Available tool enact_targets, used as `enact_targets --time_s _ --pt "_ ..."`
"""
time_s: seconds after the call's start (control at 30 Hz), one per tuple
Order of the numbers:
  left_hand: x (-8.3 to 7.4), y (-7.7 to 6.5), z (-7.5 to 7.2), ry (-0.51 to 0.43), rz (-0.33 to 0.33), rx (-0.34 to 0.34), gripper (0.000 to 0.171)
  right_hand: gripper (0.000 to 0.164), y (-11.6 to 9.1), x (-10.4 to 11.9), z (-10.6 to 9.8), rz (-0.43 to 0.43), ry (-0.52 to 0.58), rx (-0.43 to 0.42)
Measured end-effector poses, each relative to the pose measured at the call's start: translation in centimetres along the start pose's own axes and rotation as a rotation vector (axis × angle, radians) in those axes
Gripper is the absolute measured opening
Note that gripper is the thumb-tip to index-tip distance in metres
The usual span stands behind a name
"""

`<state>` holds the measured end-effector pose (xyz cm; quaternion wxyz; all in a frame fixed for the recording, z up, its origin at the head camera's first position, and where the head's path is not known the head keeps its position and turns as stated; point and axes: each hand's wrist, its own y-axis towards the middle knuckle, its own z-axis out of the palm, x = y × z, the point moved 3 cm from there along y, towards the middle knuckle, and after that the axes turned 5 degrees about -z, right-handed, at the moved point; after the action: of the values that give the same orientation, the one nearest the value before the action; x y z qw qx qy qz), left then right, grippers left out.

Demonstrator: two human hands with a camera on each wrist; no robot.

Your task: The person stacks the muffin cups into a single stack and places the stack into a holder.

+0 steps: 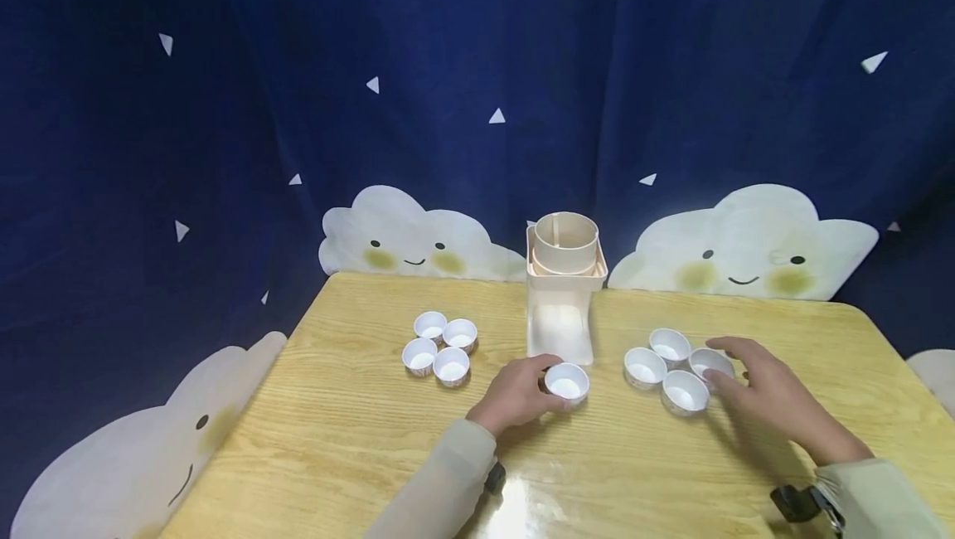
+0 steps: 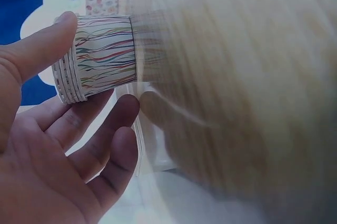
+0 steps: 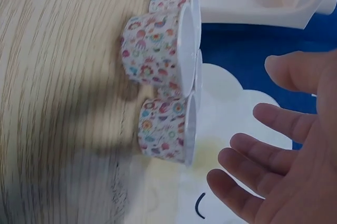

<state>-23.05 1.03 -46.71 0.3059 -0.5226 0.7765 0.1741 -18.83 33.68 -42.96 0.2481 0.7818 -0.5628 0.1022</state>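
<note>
My left hand (image 1: 520,394) holds a small stack of nested paper baking cups (image 1: 567,381) between thumb and fingers, at the table's middle. In the left wrist view the paper cups (image 2: 105,52) have several stacked rims and colourful wavy stripes. To the right, my right hand (image 1: 768,386) hovers by a cluster of white-lined cups, nearest the rightmost cup (image 1: 710,362). The right wrist view shows that hand (image 3: 284,150) with its fingers spread and apart from the floral-patterned cups (image 3: 150,50).
Behind the held cups stands a cream holder (image 1: 559,323) with a round cylinder (image 1: 567,245) on top. Another cluster of cups (image 1: 451,365) sits on the left of the wooden table (image 1: 336,439). A dark blue curtain (image 1: 448,41) with cloud shapes hangs behind.
</note>
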Motion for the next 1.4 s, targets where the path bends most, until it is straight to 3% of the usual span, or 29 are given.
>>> enact_targets --time_s 0.23,0.6,0.93,1.27,1.4 --pt "0.1 0.1 0.0 0.006 -0.008 0.005 0.048 0.049 0.2 -1.5 0.3 0.063 0.02 0.052" --pt "0.2 0.1 0.1 -0.02 -0.01 -0.001 0.048 0.073 0.7 -3.3 1.1 0.084 -0.018 0.139" --pt "0.3 0.1 0.2 -0.038 -0.03 0.016 0.048 0.078 1.0 -4.1 1.5 0.093 -0.034 0.158" --pt "0.5 0.2 0.2 -0.055 0.016 0.028 0.051 0.077 1.2 -4.5 2.2 0.082 0.006 0.14" --pt "0.3 0.1 0.1 -0.028 0.028 0.028 0.062 0.078 1.3 -4.7 2.3 0.095 0.013 0.135"
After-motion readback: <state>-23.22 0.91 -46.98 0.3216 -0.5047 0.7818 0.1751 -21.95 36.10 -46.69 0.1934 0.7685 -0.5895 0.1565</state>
